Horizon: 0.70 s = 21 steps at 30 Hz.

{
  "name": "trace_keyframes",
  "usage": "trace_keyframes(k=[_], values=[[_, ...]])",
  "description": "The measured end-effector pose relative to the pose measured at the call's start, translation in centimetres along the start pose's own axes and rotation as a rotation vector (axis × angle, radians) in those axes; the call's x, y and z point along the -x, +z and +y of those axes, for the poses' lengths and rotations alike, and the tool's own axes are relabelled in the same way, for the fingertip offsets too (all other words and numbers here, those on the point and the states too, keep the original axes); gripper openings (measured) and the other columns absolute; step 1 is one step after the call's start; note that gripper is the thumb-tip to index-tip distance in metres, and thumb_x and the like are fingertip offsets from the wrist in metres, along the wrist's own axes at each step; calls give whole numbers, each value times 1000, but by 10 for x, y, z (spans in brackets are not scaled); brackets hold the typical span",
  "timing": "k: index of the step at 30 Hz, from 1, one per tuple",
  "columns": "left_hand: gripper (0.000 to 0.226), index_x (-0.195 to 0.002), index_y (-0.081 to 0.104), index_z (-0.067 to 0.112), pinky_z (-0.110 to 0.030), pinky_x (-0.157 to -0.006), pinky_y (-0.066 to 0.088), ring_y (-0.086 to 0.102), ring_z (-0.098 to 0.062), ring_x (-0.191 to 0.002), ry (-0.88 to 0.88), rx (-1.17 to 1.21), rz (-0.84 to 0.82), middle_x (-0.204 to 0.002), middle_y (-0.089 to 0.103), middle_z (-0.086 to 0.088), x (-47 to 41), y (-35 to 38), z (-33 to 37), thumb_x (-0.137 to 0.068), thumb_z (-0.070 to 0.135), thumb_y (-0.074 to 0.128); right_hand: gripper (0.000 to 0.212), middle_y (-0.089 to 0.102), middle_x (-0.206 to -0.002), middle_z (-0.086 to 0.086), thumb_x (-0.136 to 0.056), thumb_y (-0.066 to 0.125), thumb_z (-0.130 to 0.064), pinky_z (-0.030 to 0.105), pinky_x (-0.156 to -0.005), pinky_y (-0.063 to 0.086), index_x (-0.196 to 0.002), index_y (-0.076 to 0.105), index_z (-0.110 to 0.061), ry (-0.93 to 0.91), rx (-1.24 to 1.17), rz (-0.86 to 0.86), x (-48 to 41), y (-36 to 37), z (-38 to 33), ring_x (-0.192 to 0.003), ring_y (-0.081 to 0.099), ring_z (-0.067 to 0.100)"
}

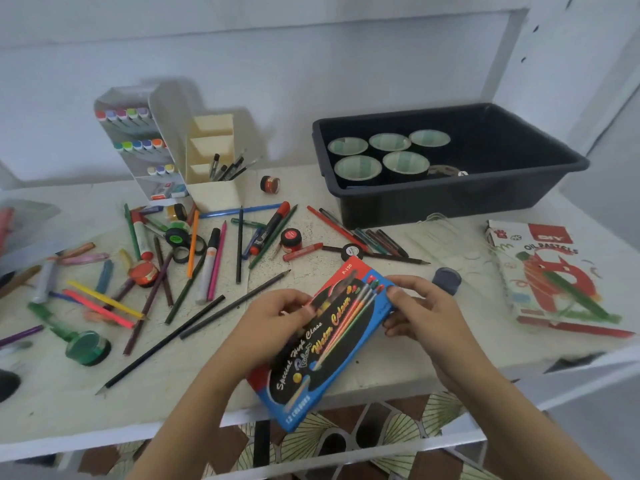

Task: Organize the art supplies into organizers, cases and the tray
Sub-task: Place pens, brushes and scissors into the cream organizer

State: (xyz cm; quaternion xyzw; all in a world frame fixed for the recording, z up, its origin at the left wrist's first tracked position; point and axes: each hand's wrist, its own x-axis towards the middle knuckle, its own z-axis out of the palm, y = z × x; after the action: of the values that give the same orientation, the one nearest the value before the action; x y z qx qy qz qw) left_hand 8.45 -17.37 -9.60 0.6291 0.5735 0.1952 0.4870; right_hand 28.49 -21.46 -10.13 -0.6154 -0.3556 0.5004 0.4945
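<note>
2-handed hold on flat blue-and-red cardboard water-colour box (332, 351), tilted over front edge of white table (69, 403): left hand (277, 317) curled round its left side, right hand (419, 306) pinching its far right corner; black plastic tray (450, 197) well behind.

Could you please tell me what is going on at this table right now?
A person is tidying art supplies. Both the left hand and right hand grip a water colour box above the near edge of the table. Pencils, markers and paint pots lie scattered on it, the dark tray holds tape rolls, and the cream organizer holds a few brushes.
</note>
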Motion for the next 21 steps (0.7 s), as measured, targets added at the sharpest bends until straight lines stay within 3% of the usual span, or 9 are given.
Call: trace_keyframes(k=[2, 5, 7, 10, 13, 15, 17, 21], values=[[12, -90, 64, 10, -36, -72, 53, 67, -22, -71, -50, 216, -12, -86, 70, -15, 3, 0, 3, -94, 12, 53, 19, 70, -78, 1, -93, 55, -21, 21, -57, 53, -111, 59, -18, 15, -18, 11, 0, 4, 1, -62, 65, 9], [13, -90, 60, 4, -27, -56, 54, 66, -19, -59, -102, 448, -3, -73, 70, -10, 1, -1, 10, -95, 8, 49, 27, 73, -80, 0, -93, 56, -20, 22, -62, 56, -119, 51, -21, 30, -50, -62, 4, 14, 0, -74, 70, 13], [13, -95, 59, 3, -27, -55, 55, 67, -19, -60, -120, 536, 5, -73, 71, -11, -3, -2, 15, -95, 10, 49, 31, 74, -81, -1, -92, 57, -22, 21, -60, 55, -121, 47, -24, 38, -31, -141, 8, 22, -4, -76, 71, 15], [15, -100, 60, 4, -31, -61, 56, 70, -21, -66, -108, 586, 12, -80, 73, -12, -10, -6, 24, -95, 14, 50, 36, 73, -87, 1, -88, 60, -23, 20, -58, 53, -119, 43, -32, -2, -28, -199, 12, 31, -12, -80, 71, 13], [13, -98, 61, 7, -28, -57, 57, 70, -18, -66, -78, 604, -5, -78, 74, -7, -16, -9, 36, -94, 15, 51, 41, 72, -90, 2, -84, 62, -21, 20, -59, 53, -115, 42, -39, -64, -35, -178, 12, 31, -19, -84, 71, 12], [13, -95, 64, 12, -31, -64, 56, 70, -17, -71, -45, 590, -11, -78, 74, -4, -19, -7, 42, -94, 13, 51, 45, 73, -91, 2, -84, 62, -19, 23, -61, 55, -118, 41, -40, -98, -49, -153, 11, 27, -22, -85, 71, 14], [20, -93, 65, 16, -32, -70, 54, 69, -17, -76, -10, 557, -47, -79, 73, -3, -22, -6, 47, -94, 8, 47, 45, 73, -91, 1, -83, 61, -18, 24, -62, 56, -118, 43, -41, -124, -84, -107, 10, 21, -25, -85, 71, 15], [32, -95, 66, 21, -30, -69, 56, 70, -17, -85, 79, 508, -200, -90, 73, -2, -22, 5, 57, -92, -2, 44, 35, 74, -89, -2, -82, 59, -19, 22, -57, 56, -110, 51, -39, -160, -140, -3, 10, 1, -29, -80, 71, 15]])
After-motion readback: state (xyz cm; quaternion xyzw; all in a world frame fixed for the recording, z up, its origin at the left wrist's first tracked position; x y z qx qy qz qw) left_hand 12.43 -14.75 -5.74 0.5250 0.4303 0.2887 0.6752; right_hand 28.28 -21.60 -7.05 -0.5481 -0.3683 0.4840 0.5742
